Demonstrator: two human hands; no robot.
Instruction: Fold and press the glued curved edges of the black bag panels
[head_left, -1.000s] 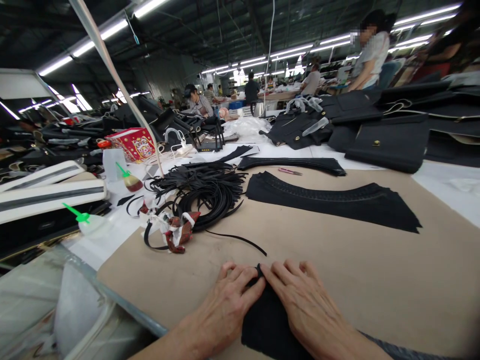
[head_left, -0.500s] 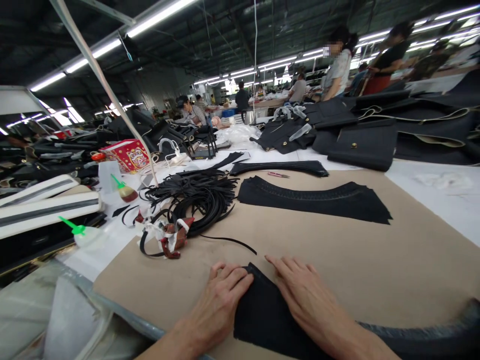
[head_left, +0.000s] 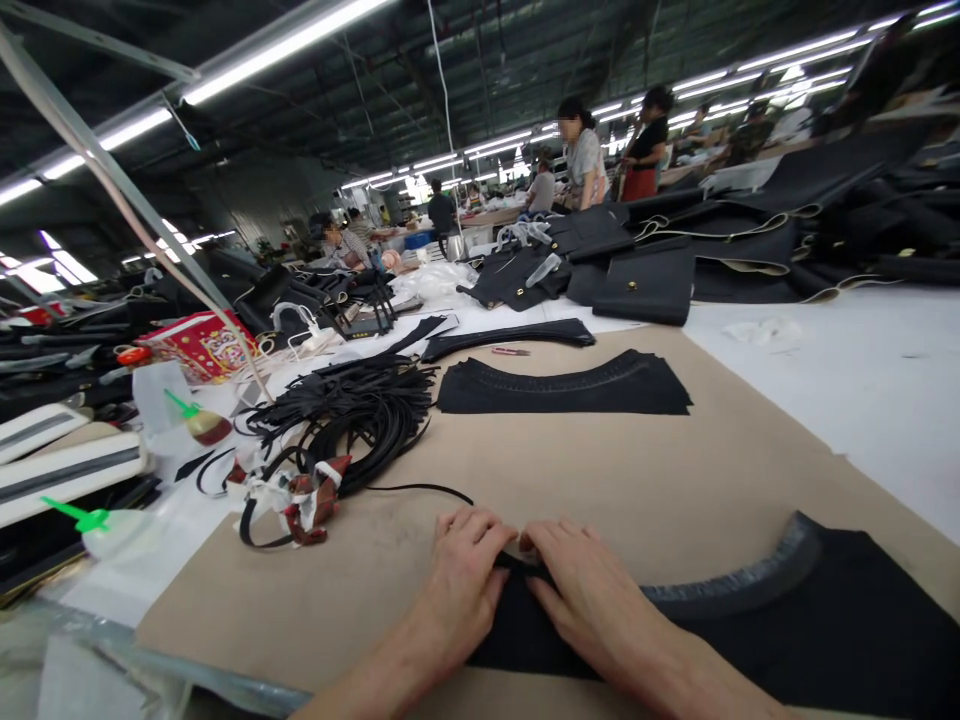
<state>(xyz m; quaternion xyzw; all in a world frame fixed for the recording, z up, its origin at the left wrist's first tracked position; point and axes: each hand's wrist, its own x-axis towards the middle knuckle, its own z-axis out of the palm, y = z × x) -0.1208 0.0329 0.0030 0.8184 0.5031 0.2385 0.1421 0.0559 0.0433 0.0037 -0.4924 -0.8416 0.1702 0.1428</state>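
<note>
A large black fabric panel (head_left: 825,610) with a curved upper edge lies in front of me. Along that curve runs a shiny grey-black band. My left hand (head_left: 466,575) is closed on the panel's upper edge near its left end, thumb below and fingers above. Close beside it, my right hand (head_left: 583,580) pinches the same edge, its fingers curled over the fabric. Between the two hands a short stretch of the edge looks folded or raised. Just beyond my left fingertips ends a thin black strip (head_left: 424,488).
A stack of similar black panels (head_left: 562,385), red-handled thread snips (head_left: 511,351) and a bundle of black strips (head_left: 367,420) lie farther back. Green-tipped bottles (head_left: 202,425) stand at left. Black bag pieces (head_left: 645,285) are heaped behind; several people work beyond.
My hands have drawn closer together at the panel's upper edge. My right hand, flatter before, now curls and pinches. The view has swung right, showing more of the panel.
</note>
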